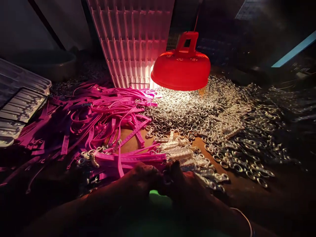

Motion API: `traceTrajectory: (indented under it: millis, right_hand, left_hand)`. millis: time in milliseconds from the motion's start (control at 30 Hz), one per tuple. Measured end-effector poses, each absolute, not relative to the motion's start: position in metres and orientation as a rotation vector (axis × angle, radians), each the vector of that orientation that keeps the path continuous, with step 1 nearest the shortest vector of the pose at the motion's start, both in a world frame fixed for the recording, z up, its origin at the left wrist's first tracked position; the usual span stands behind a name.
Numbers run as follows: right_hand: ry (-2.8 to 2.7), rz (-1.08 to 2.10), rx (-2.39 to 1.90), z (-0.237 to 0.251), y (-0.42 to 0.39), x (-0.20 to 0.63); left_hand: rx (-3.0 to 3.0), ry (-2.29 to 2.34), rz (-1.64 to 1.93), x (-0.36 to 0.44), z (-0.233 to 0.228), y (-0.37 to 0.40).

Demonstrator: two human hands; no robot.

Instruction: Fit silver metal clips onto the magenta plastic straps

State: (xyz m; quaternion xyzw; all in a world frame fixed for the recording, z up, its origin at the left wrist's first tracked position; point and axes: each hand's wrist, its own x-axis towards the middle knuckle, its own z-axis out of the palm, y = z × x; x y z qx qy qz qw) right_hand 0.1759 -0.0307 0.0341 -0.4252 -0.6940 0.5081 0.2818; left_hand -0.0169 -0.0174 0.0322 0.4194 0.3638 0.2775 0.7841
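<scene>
Both hands meet low in dark: left hand (pixel 140 182) and right hand (pixel 184 184) touch each other over small green thing (pixel 155 195), fingers bent inward. Whether they pinch it, cannot tell, too dark. Just beyond left hand: bundle of pink straps (pixel 128 159) with metal clips. Just beyond right hand: row of clips (pixel 177 151). Further out: big heap of metal rings (pixel 222 121). Farthest: red lamp (pixel 181 69), lit, before white crate (pixel 130 39).

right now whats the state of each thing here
lamp: lit, hanging low over the rings
metal rings: loose, heaped on the table
pink straps: tangled in a pile
left hand: meets right hand, grip hidden in shadow
right hand: at straps' edge, fingers unclear
</scene>
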Motion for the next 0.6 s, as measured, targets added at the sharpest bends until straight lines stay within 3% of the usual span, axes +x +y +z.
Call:
traceTrajectory:
  millis: [167, 367, 600]
  right_hand:
    - [-1.984, 1.524, -1.070, 0.036, -0.025, 0.166]
    - [-2.189, 1.509, -1.039, 0.032, -0.014, 0.164]
    - [-2.208, 1.283, -1.089, 0.031, -0.007, 0.174]
  left_hand:
    - [0.892, 0.818, 0.643, -0.018, 0.028, -0.023]
    - [0.783, 0.830, 0.607, -0.014, 0.030, -0.015]
    - [0.661, 0.838, 0.554, -0.018, 0.033, -0.004]
